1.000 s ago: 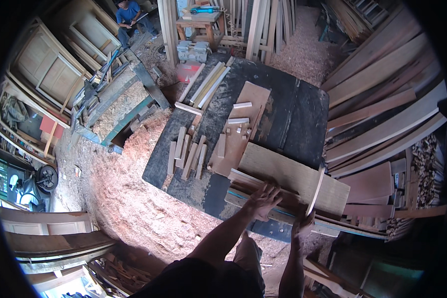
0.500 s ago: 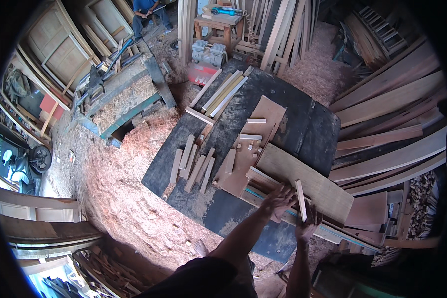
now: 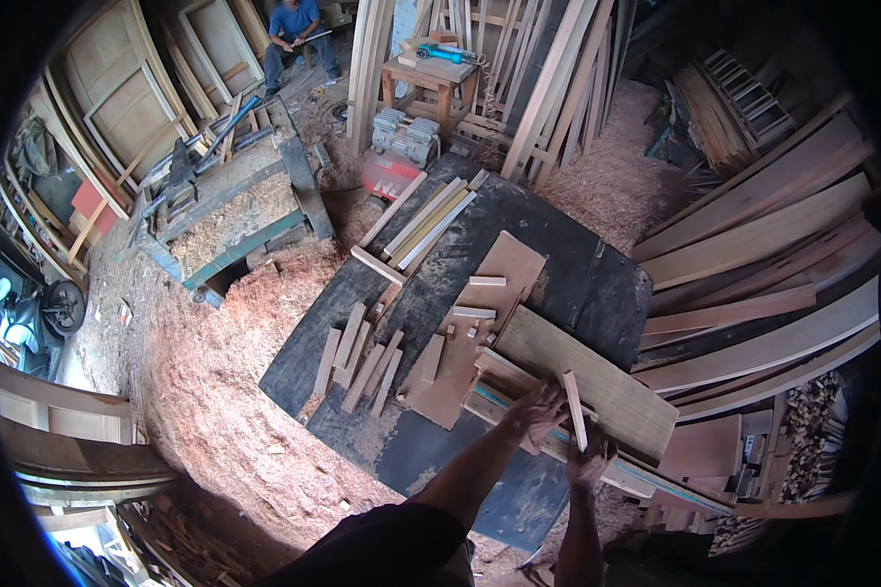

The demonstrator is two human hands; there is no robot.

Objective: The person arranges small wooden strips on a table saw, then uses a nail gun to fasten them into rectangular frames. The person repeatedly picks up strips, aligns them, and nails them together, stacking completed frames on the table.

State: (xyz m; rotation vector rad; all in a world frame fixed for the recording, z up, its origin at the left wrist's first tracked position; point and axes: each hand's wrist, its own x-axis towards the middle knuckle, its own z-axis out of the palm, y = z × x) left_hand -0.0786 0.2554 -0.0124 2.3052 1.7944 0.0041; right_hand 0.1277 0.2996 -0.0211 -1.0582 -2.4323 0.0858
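Wooden strip (image 3: 575,409) sits in my right grip (image 3: 589,462), fingers closed round its near end; long axis runs away from me, far end slightly left, over the wide board (image 3: 622,393). Left grip (image 3: 535,416) beside it: closure cannot be told.

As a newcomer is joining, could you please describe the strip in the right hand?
Find the black table, then the wide pale board at its near right. By that board, the right hand holds a slim pale strip. Unlike the strips lying on the table, it is hand-held.
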